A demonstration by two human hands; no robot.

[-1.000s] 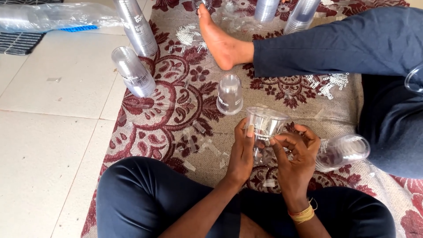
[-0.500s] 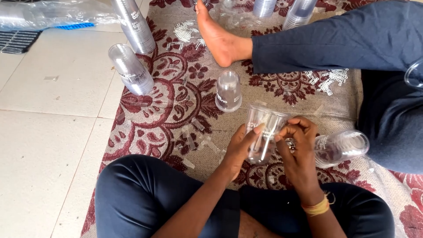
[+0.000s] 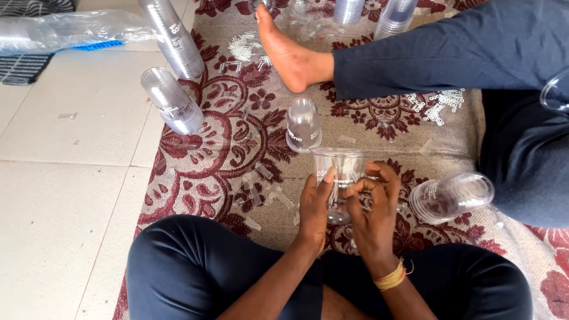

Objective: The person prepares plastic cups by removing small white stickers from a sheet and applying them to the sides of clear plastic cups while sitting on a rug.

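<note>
Clear plastic cup [image 3: 341, 178] sits upright between both hands above the patterned rug [image 3: 225, 172], just in front of the crossed legs. Left hand [image 3: 314, 204] is curled round its left wall; right hand [image 3: 373, 204] is closed at the right side, fingertips pinched on something small (too tiny to tell what). Working well here likely means a light grip, so the thin wall does not buckle. Compared with a second ago, the cup stands more upright and the right wrist has turned inward. An upturned cup [image 3: 303, 123] stands near.
</note>
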